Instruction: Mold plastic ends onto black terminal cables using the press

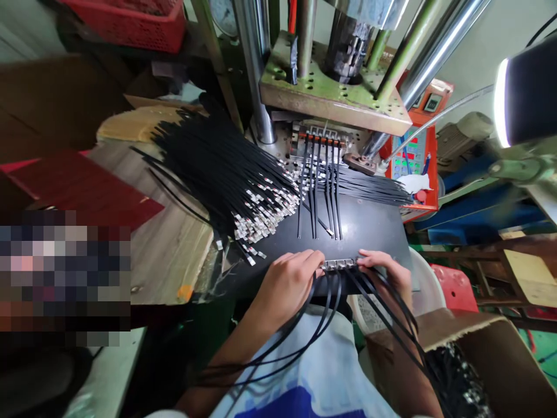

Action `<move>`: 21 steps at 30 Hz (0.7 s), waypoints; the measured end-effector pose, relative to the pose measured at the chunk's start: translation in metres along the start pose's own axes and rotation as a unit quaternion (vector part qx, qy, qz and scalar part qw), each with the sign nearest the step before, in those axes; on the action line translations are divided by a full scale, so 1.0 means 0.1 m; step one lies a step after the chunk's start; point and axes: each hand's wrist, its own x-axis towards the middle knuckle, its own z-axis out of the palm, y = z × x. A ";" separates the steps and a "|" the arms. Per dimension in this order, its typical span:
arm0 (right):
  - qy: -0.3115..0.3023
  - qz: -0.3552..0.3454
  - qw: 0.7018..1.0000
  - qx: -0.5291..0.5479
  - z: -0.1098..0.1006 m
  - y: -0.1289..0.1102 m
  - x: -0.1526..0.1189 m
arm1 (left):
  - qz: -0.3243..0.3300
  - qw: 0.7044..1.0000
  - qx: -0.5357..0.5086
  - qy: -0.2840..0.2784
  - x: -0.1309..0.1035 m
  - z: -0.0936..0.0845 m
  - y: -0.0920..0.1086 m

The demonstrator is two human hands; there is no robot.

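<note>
At the front edge of the black table (369,223), my left hand (296,278) and my right hand (387,273) grip opposite ends of a small metal mold bar (340,265). Several black cables (333,307) run from the bar, drooping over my lap and forearms. Both hands are closed, with thumb and fingers pinched at the bar's ends. Beyond it, another set of black cables (333,191) lies toward me from a metal fixture (319,139) under the press. To the left is a big heap of black cables with silvery connector ends (261,215).
A press with a thick drilled plate (335,101) and steel columns stands behind the table. An orange control box (411,162) and a bright lamp (502,104) are at right. A cardboard box (509,354) holding cables sits lower right. A wooden board (174,232) lies left.
</note>
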 end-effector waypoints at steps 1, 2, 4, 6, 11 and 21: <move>-0.031 0.011 0.999 -0.002 0.01 0.02 0.02 | 0.001 1.000 0.003 0.004 0.00 0.01 0.00; -0.048 0.023 0.999 -0.002 0.03 0.03 0.02 | 0.005 1.000 -0.002 0.013 0.00 0.04 -0.01; -0.051 0.049 0.997 0.001 0.04 0.06 0.02 | 0.013 0.998 -0.041 0.045 -0.03 0.09 -0.05; -0.042 0.054 0.998 -0.011 0.06 0.08 0.00 | 0.007 0.992 -0.100 0.082 -0.10 0.15 -0.11; -0.002 -0.014 0.998 -0.060 0.16 0.14 -0.05 | -0.035 0.972 -0.173 0.157 -0.40 0.15 -0.25; 0.182 -0.089 0.976 0.079 -0.51 -0.27 0.50 | -0.255 0.896 -0.208 0.298 -1.20 -0.28 -0.53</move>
